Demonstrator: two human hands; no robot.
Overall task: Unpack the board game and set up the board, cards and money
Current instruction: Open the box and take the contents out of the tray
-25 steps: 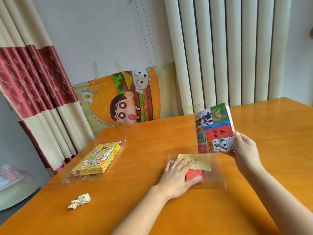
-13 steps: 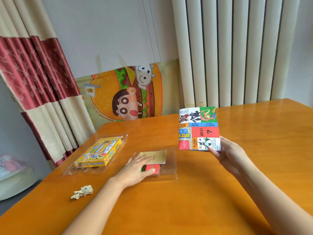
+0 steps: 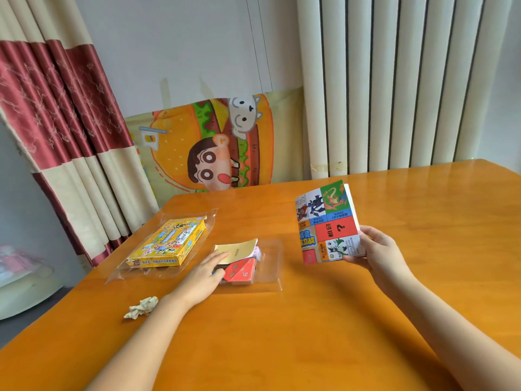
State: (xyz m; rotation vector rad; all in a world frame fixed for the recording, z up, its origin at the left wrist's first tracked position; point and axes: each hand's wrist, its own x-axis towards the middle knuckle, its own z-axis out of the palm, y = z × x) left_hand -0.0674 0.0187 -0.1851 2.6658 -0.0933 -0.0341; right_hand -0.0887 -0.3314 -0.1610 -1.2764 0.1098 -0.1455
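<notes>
My right hand [image 3: 376, 253] holds the folded colourful game board [image 3: 328, 224] upright above the orange table [image 3: 310, 320], gripping its lower right corner. My left hand [image 3: 203, 275] lies flat, fingers straight, on a clear plastic bag [image 3: 269, 263] that contains a yellow card stack [image 3: 239, 249] and a red card stack [image 3: 242, 270]. The yellow game box [image 3: 169, 242] lies to the left on its clear wrapper [image 3: 194, 218].
A crumpled scrap of paper [image 3: 142, 306] lies near the table's left edge. Behind the table stand a cartoon burger cushion [image 3: 214, 145], a red and cream curtain [image 3: 56, 122] and cream vertical blinds [image 3: 394, 80].
My left hand has slid the clear bag with the cards leftward, toward the yellow box. My right hand has carried the folded board a little to the left as well.
</notes>
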